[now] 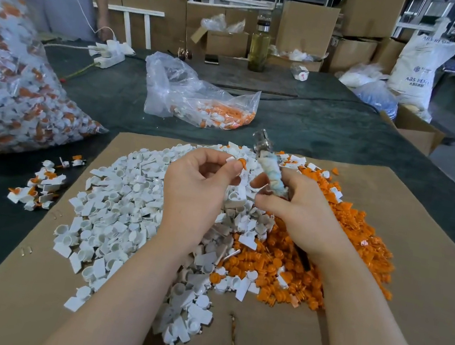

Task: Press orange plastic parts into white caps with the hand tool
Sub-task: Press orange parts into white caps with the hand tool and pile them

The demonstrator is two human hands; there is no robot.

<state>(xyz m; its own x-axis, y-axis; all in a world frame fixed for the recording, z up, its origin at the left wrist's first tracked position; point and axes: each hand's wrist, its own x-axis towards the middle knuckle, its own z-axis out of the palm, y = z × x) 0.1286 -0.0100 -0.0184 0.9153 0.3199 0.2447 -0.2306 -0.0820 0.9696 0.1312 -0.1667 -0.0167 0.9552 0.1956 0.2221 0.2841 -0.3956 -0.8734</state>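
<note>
Caps, white, fill a big clear bag (8, 87) at far L, already fitted w/ orange. Just right of it a small batch of finished pieces (37, 188) sits on dark cloth. Next, loose white caps pile (117, 214) covers L half of cardboard sheet (428, 281). Left hand (200, 185) above pile, thumb and forefinger pinching one white cap w/ orange part (238, 161) in it. Right hand (301, 209) is curled round hand tool (269, 167), cloth-wrapped handle, metal head pointing up. Orange parts pile (336, 251) lies under and R of that hand.
</note>
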